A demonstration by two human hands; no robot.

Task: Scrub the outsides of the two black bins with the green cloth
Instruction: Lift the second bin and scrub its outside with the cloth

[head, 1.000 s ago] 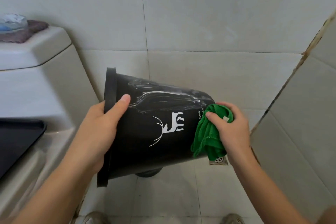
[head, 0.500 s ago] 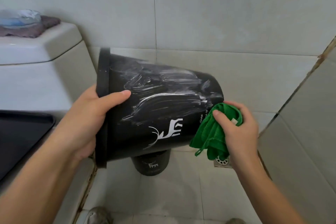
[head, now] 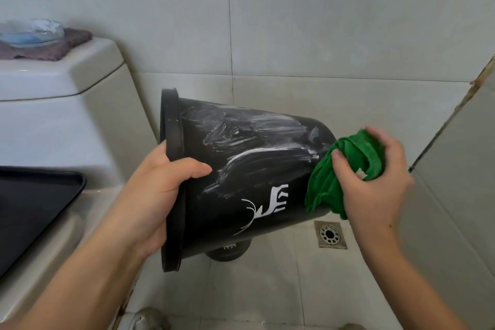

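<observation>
A black bin [head: 249, 169] with a white deer print is held on its side in the air, its rim to the left and its base to the right. White soapy streaks cover its upper side. My left hand [head: 158, 195] grips the rim, thumb on the outer wall. My right hand [head: 375, 177] holds a bunched green cloth [head: 329, 177] against the bin's base end. A second black bin [head: 227, 250] stands on the floor below, mostly hidden by the first.
A white toilet tank [head: 53, 104] stands at the left, with a brownish cloth and a clear dish [head: 32, 32] on top. A black tray [head: 29, 206] lies at the left edge. A metal floor drain [head: 330, 234] sits in the tiled floor under my right hand.
The bin has turned in my left hand, so the deer print sits lower and more soapy streaks face up. My right hand with the cloth stays at the bin's base.
</observation>
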